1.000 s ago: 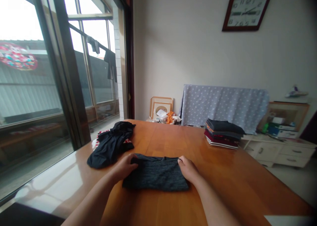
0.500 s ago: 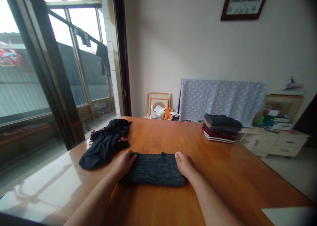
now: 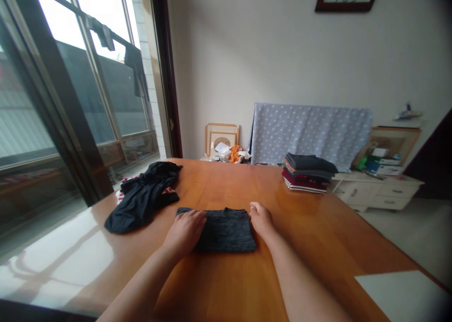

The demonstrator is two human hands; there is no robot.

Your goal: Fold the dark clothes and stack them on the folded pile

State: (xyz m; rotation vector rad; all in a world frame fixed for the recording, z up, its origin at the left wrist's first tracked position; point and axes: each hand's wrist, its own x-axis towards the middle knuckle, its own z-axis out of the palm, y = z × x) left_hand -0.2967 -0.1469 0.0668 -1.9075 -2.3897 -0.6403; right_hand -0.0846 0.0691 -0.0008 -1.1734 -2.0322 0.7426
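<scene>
A folded dark blue-grey heathered garment (image 3: pixel 228 232) lies flat on the wooden table (image 3: pixel 226 284) in front of me. My left hand (image 3: pixel 187 230) rests on its left part, palm down, with the fingers laid across the cloth. At the garment's right edge is my right hand (image 3: pixel 262 219); its thumb and fingers are slightly apart and hold nothing that I can see. Some of its fingers are hidden. To the left lies a crumpled black garment (image 3: pixel 141 204), with red-and-white cloth (image 3: pixel 122 192) showing from under it.
A stack of folded clothes (image 3: pixel 309 173) stands at the table's far right. White paper or a sheet (image 3: pixel 399 293) lies at the right near edge. Beyond the table are a spotted grey cloth (image 3: pixel 307 133), a white cabinet (image 3: pixel 381 192) and a picture frame (image 3: pixel 221 131). Glass doors (image 3: pixel 74 91) are at left.
My left hand has shifted from gripping the garment's left corner to lying on top of it. The right hand has loosened from the right corner. The view has tilted down slightly.
</scene>
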